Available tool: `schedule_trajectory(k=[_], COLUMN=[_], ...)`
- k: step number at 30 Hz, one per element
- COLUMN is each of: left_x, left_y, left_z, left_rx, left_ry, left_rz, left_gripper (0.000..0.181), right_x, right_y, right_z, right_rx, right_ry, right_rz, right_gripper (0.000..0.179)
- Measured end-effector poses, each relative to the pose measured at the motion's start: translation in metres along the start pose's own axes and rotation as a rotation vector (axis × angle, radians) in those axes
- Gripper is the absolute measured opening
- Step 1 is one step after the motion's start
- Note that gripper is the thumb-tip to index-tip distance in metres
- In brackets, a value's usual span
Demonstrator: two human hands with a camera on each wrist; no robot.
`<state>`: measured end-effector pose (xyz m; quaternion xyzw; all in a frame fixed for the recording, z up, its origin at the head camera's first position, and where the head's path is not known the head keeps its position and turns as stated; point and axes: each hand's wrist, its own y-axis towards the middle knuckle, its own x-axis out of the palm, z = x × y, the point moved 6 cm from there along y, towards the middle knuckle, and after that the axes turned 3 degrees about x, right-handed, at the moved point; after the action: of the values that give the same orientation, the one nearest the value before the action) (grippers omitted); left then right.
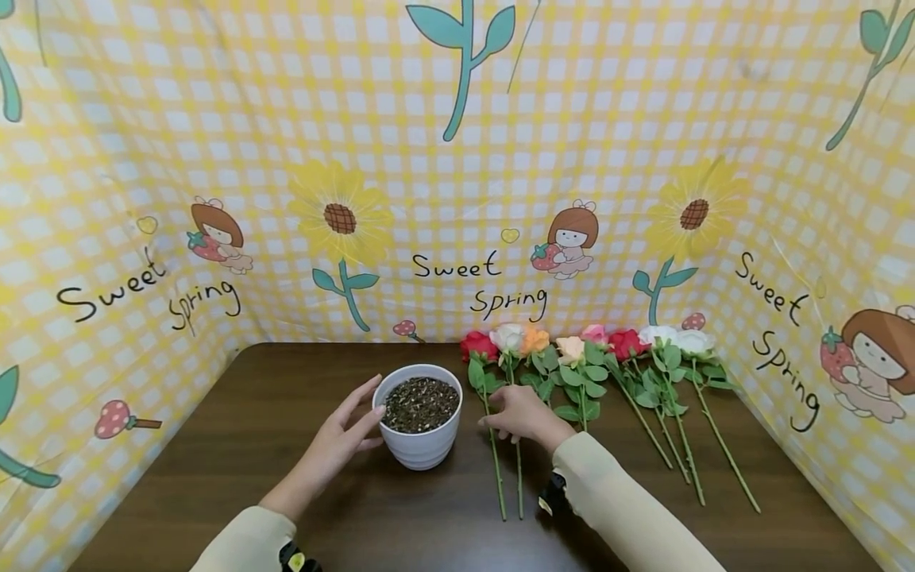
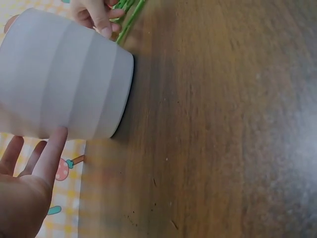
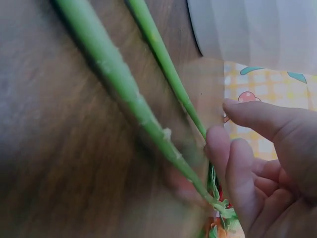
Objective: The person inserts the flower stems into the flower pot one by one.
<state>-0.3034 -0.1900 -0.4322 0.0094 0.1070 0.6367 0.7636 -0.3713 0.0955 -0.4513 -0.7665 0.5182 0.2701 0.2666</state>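
A white ribbed flowerpot (image 1: pixel 420 451) filled with dark, light-flecked soil (image 1: pixel 422 405) stands upright on the table. My left hand (image 1: pixel 341 433) rests against its left side, fingers extended along the wall and thumb near the rim; in the left wrist view a fingertip (image 2: pixel 60 133) meets the ribbed wall. To the pot's right, my right hand (image 1: pixel 525 415) is over the stems of a red rose (image 1: pixel 479 346) and a white rose (image 1: pixel 507 338). The right wrist view shows its thumb apart from the bent fingers, fingertips right at the red rose's stem (image 3: pixel 168 69).
An orange rose (image 1: pixel 534 340) and a peach rose (image 1: pixel 571 349) lie just beyond my right hand. Farther right lie several more, among them a pink rose (image 1: pixel 593 334), a red one and white ones. A yellow checked cloth (image 1: pixel 457 191) rises behind the brown table (image 1: pixel 286 397).
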Motion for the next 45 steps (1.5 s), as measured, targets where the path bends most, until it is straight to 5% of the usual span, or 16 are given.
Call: schedule_trajectory(k=[8,22,30,45], left_x=[-0.001,0.004,0.005,0.005], left_y=[-0.002,-0.003,-0.003,-0.003], left_z=[0.002,-0.001,-0.002,-0.002], left_rx=[0.022,0.043,0.038,0.035], left_ry=[0.008,-0.045,-0.049,-0.048], left_rz=[0.011,0.001,0.007,-0.008], left_gripper=[0.056,0.055,0.054,0.054], right_x=[0.013,0.014,0.009,-0.020], right_y=[0.008,0.010,0.006,-0.010], right_z=[0.003,0.005,0.002,-0.019], right_rx=[0.042,0.088,0.050,-0.116], right_ry=[-0.008,0.048,0.087,0.137], right_rz=[-0.031,-0.030,-0.009,0.055], right_gripper=[0.069,0.043,0.016,0.026])
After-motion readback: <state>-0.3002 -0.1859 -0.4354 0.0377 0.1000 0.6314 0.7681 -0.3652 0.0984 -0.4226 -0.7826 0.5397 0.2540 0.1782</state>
